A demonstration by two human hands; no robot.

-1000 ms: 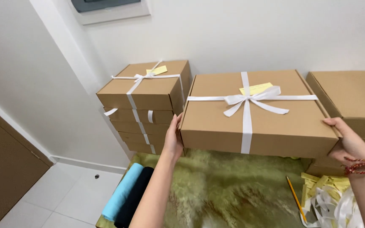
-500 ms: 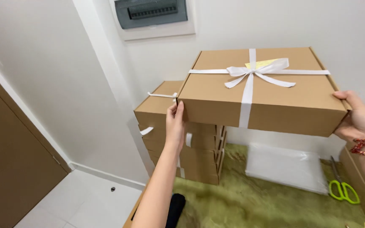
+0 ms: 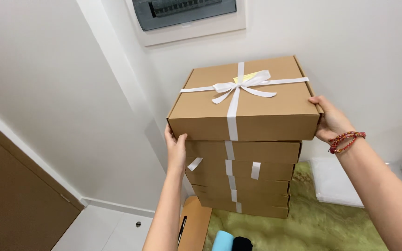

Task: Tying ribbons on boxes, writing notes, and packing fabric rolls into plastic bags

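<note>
A ribboned cardboard box is gripped at both ends above a stack of like boxes.

The box is clasped by the left hand at its lower left corner and by the right hand, a red beaded bracelet at its wrist, at the right end. A white ribbon is tied in a bow on the lid, over a yellow slip. The box is held directly over the stack, which is set on a green rug against the white wall. A grey panel is mounted above.
</note>
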